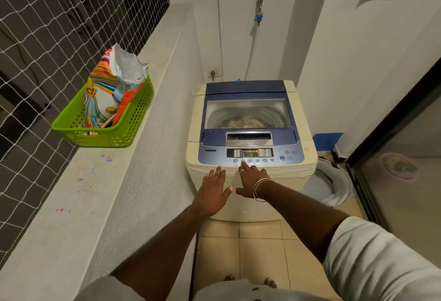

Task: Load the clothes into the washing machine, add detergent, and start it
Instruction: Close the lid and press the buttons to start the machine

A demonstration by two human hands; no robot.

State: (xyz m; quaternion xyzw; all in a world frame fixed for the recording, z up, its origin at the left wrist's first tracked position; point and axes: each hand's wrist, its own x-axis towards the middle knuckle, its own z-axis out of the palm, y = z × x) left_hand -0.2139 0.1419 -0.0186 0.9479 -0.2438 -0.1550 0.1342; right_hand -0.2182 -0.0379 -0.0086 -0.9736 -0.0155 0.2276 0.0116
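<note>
Cream-and-blue top-load washing machine (248, 89), control panel (214, 155) facing person — right hand (251, 180) presses it, forefinger straight; left hand (213, 192) flat, empty.

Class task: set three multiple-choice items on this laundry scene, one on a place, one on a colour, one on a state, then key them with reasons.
1. The detergent bag stands: A in the basket on the ledge; B on the floor; C in a sink.
2. The basket is: A blue; B green; C red.
3. The washing machine lid is: A raised; B shut; C missing.
Key: 1 A, the bag rises out of the basket. 2 B, its walls are green. 3 B, it lies flat, clothes showing through its window.
</note>
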